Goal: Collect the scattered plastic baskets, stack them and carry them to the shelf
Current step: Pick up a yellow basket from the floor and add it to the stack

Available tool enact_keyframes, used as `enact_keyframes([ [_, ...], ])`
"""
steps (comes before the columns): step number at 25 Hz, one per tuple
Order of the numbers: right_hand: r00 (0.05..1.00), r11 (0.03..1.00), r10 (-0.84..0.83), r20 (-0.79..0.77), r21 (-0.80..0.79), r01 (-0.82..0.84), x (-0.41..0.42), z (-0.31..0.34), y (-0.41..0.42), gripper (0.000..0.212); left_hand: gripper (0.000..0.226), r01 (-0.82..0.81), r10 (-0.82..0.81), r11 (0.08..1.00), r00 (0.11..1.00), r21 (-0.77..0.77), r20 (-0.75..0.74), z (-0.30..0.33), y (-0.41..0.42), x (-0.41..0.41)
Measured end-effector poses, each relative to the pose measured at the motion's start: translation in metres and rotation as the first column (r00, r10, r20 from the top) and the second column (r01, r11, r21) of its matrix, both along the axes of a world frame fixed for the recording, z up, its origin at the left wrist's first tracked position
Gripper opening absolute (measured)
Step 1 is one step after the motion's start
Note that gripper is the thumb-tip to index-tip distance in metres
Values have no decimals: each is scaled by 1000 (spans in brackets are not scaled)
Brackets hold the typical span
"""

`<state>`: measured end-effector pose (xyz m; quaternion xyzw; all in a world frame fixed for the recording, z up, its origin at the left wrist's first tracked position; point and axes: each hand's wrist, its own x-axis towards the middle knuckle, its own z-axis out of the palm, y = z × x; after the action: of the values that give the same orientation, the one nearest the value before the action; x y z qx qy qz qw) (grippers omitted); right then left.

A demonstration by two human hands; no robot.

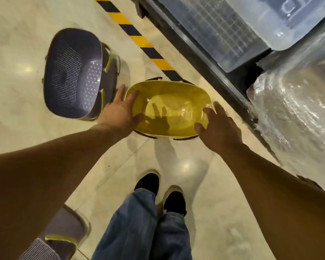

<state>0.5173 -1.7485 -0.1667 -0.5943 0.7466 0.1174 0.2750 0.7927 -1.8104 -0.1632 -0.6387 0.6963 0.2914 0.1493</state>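
- On the pale polished floor (204, 231), in the head view, a yellow plastic basket (169, 109) is sitting upright with its mouth facing up, just beside a yellow-and-black striped floor line (139, 42).
- The left hand (122, 111) is reaching to the basket's left end, fingers spread and loose, with fingertips lying over the rim; it is gripping nothing yet.
- The right hand (219, 126) is hovering at the basket's right end, fingers curled but unclenched, thumb near the rim; whether it is touching the plastic is unclear.
- A purple perforated basket (73, 76) is lying tipped on its side left of the yellow one, its opening facing the camera, with yellow-green handles showing at its right edge.
- Another purple basket with a yellow-green handle (64, 231) is peeking out at the lower left, partly hidden under the left forearm.
- Clear plastic crates (238, 30) and plastic-wrapped goods (298, 109) are standing along the right.
- The person's jeans (139, 228) and dark shoes (150, 182) are showing below.
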Motion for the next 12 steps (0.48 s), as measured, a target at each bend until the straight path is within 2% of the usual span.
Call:
enact_keyframes([
  [6,993,999,43,112,9,-45,-3,-60,3,55,84,27,-25,998,999,53,-37,-53,-4,8],
  [9,996,997,-38,77,-70,43,-5,-74,4,52,86,11,-10,999,999,30,-48,-68,-2,14],
  [12,996,983,-32,88,-176,47,-5,-82,17,55,92,1,0,1000,997,19,-81,-80,5,22],
])
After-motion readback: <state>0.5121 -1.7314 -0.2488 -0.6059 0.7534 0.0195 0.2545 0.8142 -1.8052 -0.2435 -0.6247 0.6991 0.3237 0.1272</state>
